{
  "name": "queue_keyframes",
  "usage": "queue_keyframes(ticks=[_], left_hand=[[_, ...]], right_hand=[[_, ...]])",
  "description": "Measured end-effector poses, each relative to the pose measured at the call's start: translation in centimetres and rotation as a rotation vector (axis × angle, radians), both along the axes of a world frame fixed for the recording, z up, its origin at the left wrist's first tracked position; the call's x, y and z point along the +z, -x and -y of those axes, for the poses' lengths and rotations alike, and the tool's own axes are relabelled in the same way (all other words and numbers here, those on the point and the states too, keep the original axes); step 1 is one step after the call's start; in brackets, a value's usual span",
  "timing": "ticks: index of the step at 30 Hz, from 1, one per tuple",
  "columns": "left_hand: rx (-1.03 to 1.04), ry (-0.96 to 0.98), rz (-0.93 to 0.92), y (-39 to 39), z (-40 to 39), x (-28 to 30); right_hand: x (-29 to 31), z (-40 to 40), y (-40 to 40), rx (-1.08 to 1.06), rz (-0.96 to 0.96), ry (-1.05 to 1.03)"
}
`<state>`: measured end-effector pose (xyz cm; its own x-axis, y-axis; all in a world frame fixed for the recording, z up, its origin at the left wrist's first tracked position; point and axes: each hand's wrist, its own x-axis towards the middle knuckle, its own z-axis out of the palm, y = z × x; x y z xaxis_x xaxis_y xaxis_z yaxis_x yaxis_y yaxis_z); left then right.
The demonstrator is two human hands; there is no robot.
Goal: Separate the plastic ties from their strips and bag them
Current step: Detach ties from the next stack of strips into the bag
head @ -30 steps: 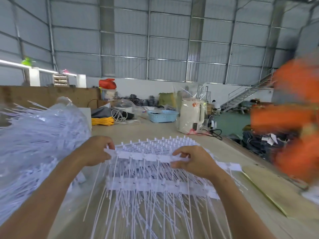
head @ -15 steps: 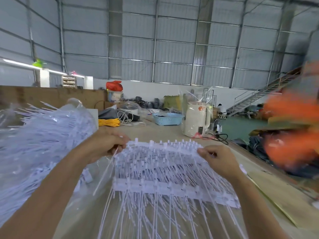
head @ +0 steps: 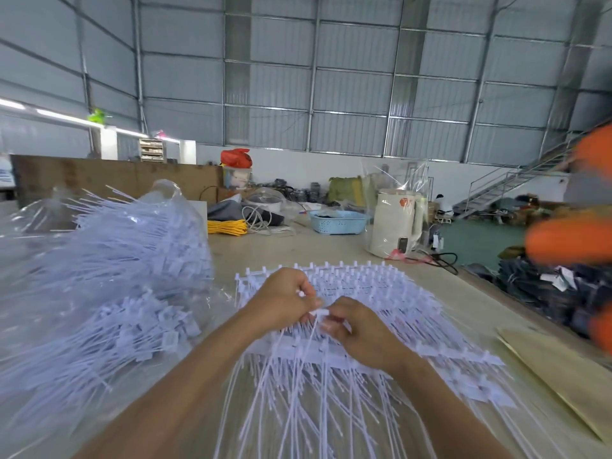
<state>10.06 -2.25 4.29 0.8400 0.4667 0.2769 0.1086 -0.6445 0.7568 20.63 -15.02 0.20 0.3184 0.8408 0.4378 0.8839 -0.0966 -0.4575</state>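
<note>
White plastic ties point(head: 331, 385) on their moulded strips lie fanned across the pale desk point(head: 318, 250), and both hands meet over the middle of them — the left hand point(head: 281, 301) and the right hand point(head: 356, 329) each curl their fingers to pinch the same small white tie head between them. Just left, a clear plastic bag point(head: 99, 276) bulges with loose ties — beyond stand a light-blue perforated basket point(head: 337, 221) and a cream electric kettle point(head: 394, 223).

Tan worktable point(head: 298, 250), strips of white ties point(head: 381, 293), clear bag of ties point(head: 109, 260), blue basket point(head: 338, 222), kettle point(head: 395, 223), yellow cord point(head: 228, 226)
</note>
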Motion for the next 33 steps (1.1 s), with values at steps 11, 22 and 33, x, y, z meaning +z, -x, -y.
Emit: queue_keyframes(ticks=[11, 22, 33], left_hand=[[0.075, 0.181, 0.026, -0.3, -0.5, -1.0], [0.174, 0.112, 0.057, -0.2, -0.4, -3.1], [0.227, 0.460, -0.015, -0.2, -0.3, -3.3]], right_hand=[[-0.8, -0.9, 0.0, -0.007, -0.266, -0.240], [-0.8, -1.3, 0.8, -0.033, -0.070, -0.047], [-1.3, -1.7, 1.2, -0.149, 0.205, -0.026]])
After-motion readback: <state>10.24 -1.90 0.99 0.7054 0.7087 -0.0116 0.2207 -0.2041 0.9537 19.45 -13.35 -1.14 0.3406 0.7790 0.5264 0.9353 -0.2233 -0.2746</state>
